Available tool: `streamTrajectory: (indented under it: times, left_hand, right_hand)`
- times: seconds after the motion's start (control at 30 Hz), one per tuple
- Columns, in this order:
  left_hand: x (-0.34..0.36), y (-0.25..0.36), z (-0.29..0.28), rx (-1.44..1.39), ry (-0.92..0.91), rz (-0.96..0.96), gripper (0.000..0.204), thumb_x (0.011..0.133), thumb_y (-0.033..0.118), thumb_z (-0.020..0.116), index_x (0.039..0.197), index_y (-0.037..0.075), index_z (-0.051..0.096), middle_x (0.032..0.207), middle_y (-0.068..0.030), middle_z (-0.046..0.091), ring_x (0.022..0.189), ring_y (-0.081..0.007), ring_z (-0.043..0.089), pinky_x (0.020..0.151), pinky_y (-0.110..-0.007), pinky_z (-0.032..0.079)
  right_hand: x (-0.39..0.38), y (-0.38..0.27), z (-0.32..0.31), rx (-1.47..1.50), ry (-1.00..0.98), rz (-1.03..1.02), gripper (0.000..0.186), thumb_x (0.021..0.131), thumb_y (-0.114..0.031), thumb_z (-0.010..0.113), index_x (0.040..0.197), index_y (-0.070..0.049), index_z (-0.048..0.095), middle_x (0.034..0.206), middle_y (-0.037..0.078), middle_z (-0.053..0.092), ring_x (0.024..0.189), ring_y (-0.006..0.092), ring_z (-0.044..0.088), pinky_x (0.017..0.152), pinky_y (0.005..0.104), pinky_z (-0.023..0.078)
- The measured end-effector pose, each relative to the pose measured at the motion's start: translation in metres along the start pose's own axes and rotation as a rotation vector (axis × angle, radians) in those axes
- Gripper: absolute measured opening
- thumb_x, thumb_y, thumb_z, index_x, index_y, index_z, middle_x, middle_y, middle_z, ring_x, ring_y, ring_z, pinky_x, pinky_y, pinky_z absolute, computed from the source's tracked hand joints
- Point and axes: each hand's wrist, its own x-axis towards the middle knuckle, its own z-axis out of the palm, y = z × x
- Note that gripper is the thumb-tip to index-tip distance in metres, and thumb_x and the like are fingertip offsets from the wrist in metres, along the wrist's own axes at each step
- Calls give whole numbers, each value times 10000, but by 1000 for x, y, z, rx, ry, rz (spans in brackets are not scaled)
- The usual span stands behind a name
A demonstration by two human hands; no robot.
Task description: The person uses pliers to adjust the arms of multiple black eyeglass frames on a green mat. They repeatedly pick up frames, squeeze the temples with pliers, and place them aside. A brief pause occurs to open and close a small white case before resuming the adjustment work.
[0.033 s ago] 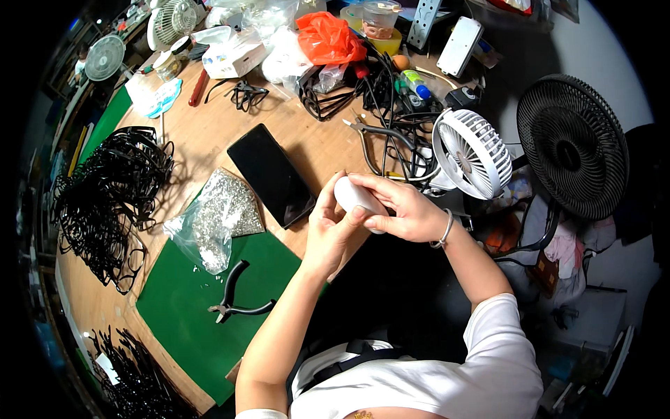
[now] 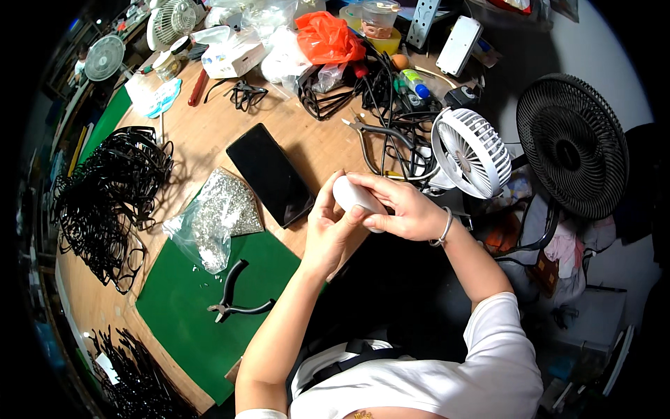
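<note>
At nine o'clock a tangled heap of thin black plastic spectacle frames [image 2: 108, 199] is lying on the bare wooden tabletop [image 2: 209, 136], piled loosely, well apart from your hands. Nearer the middle, a clear crinkled plastic bag of small silvery metal parts [image 2: 213, 220] is slumping half onto the flat green cutting mat [image 2: 181, 321], its mouth toward the mat where a few loose bits are lying. At seven o'clock black-handled pliers [image 2: 234, 293] are resting on that mat with their handles splayed, near your left forearm. A glossy black rectangular phone [image 2: 269, 174] is lying face up just beside the bag.

Your left hand [image 2: 328, 234] is cupping and pinching a small smooth white rounded object [image 2: 352, 199] from below, thumb pressing on it; its make I cannot tell. Your right hand [image 2: 405, 209] is closing over the same piece from above, fingers curled around it, so both are steadying it just over the table's near edge, at the centre of the view.

At two o'clock a small white round desk fan with a slatted grille [image 2: 471, 153] is facing you, and beyond it at three o'clock a larger black wire-grilled fan [image 2: 572, 143] is standing.
</note>
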Motion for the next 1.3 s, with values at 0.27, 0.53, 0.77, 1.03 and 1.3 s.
streamTrajectory:
  times: [0.27, 0.53, 0.77, 1.03, 1.3]
  left_hand:
    - [-3, -4, 5, -25, 21, 25, 741, 779, 181, 721, 1361, 50, 283, 1291, -96, 407, 1130, -207, 471, 921, -343, 437]
    - [-3, -4, 14, 5, 128, 11, 701, 769, 200, 731, 1334, 92, 331, 1237, -70, 451, 1055, -184, 514, 845, -318, 481]
    - [3, -5, 9, 101, 155, -59, 723, 772, 271, 727, 1345, 91, 324, 1250, -78, 434, 1109, -178, 459, 821, -302, 470]
    - [-2, -8, 16, 124, 106, 33, 820, 763, 197, 734, 1379, 18, 223, 1238, -125, 436, 1098, -206, 484, 893, -332, 439]
    - [2, -14, 7, 136, 66, 104, 786, 784, 151, 708, 1381, 14, 214, 1245, -120, 435, 1096, -202, 487, 926, -337, 414]
  right_hand:
    - [1, 13, -6, -48, -19, -124, 631, 781, -147, 646, 1334, -29, 366, 1153, 186, 548, 1014, 256, 582, 867, 322, 443]
    - [0, -6, -13, -176, 162, -146, 418, 860, 30, 446, 1277, 15, 418, 1223, 175, 508, 1025, 222, 583, 868, 298, 471]
    - [-15, -20, -12, -567, 105, -153, 476, 811, -150, 577, 1232, 20, 431, 1023, 218, 573, 887, 354, 590, 769, 399, 484]
    - [-12, -9, -8, -738, 64, -314, 581, 794, -73, 534, 1312, 73, 314, 1212, 253, 467, 1056, 364, 523, 870, 398, 456]
    - [-6, 6, -2, -877, 34, -390, 670, 741, 30, 511, 1354, 63, 244, 1304, 254, 405, 1148, 367, 477, 919, 382, 445]
